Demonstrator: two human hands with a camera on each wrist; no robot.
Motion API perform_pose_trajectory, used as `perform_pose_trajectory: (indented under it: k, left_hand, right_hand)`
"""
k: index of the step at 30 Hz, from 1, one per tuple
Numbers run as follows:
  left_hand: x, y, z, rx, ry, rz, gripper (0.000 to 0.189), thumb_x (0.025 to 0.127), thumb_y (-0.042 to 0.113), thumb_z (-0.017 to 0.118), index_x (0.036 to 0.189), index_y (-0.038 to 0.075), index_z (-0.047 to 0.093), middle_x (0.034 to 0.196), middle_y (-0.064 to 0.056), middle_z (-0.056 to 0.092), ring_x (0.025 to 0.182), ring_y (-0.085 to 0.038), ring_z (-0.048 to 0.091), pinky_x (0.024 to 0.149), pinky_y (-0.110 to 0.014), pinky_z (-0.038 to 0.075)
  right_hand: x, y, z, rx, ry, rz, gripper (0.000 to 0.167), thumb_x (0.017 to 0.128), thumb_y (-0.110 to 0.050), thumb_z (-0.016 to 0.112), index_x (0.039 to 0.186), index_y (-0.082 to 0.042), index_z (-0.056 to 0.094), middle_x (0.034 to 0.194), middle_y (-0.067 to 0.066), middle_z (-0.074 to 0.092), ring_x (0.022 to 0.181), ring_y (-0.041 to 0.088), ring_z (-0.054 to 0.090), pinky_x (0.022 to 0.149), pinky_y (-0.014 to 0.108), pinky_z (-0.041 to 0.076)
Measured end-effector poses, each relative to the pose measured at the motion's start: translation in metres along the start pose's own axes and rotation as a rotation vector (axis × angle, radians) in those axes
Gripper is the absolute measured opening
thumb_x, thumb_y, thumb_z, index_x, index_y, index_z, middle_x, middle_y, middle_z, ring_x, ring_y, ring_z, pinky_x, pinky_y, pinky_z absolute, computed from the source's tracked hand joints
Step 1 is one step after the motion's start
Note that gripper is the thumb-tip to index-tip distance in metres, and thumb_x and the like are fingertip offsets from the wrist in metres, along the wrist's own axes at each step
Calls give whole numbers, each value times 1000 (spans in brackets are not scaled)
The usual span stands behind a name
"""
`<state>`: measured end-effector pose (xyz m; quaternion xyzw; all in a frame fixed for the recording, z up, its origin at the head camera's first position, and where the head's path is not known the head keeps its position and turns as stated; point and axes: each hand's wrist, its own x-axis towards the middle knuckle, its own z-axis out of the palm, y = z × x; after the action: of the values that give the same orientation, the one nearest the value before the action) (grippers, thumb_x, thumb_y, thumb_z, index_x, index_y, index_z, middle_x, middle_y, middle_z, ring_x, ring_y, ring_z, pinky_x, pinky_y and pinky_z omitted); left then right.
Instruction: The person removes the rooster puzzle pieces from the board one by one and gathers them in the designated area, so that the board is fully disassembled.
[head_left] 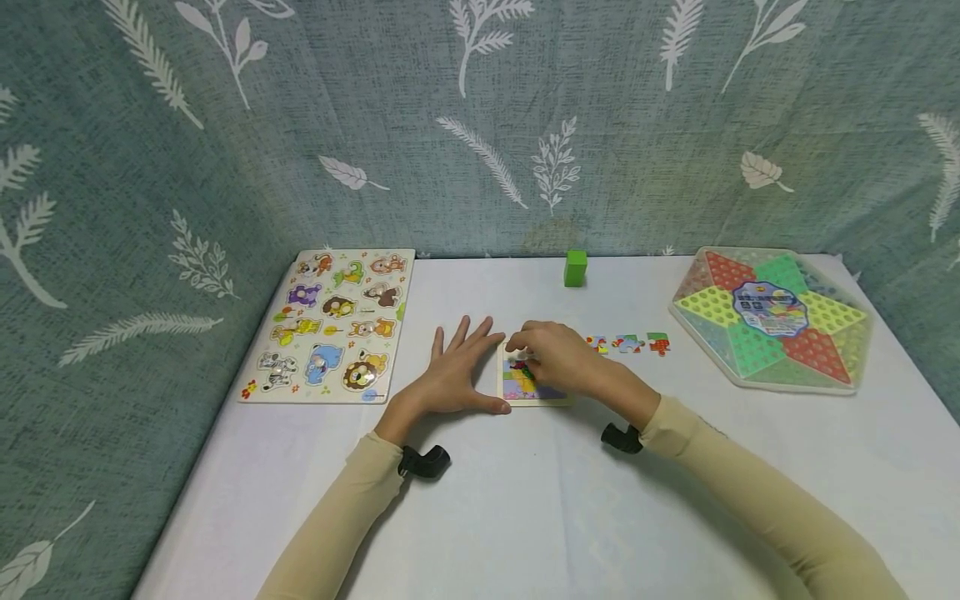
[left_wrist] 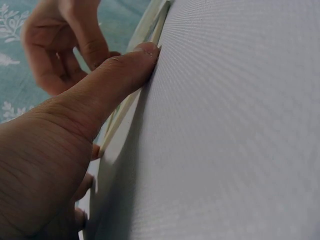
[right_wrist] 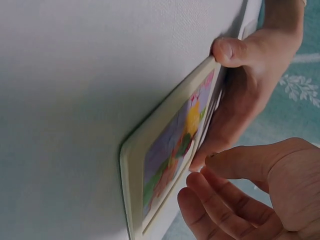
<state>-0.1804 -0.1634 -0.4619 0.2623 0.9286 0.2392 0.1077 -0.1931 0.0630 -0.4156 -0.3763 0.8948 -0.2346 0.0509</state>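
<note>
A small jigsaw puzzle in a pale wooden frame lies on the table, its colourful picture partly covered by my right hand. My left hand spreads its fingers at the puzzle's left side, the thumb touching the frame's near corner and a fingertip by the far one. Over the puzzle hovers my right hand, fingers bent, thumb facing the fingertips with a small gap and no piece showing between them. Loose jigsaw pieces lie in a row just right of that hand.
At the left lies an animal peg board. A green block stands toward the back. To the right rests a clear hexagonal box with coloured dotted triangles. Patterned cloth rises behind the white table.
</note>
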Motion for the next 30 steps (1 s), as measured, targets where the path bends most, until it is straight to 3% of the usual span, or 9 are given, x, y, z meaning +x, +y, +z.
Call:
perform_pose_trajectory:
  k: [11, 30]
  left_hand:
    - [0, 2, 0, -4, 1, 8, 112, 71, 66, 81, 159, 18, 30, 167, -4, 8, 152, -32, -8, 112, -62, -16]
    - [0, 0, 0, 3, 7, 6, 112, 71, 65, 81, 159, 18, 30, 167, -5, 8, 152, -33, -8, 112, -63, -15]
  right_hand:
    - [3, -5, 9, 3, -22, -52, 32, 81, 7, 69, 111, -3, 74, 102, 8, 69, 94, 24, 66, 86, 42, 53]
    - [7, -7, 13, -46, -56, -31, 26, 82, 0, 74, 107, -8, 75, 100, 5, 69, 92, 22, 64, 83, 42, 53]
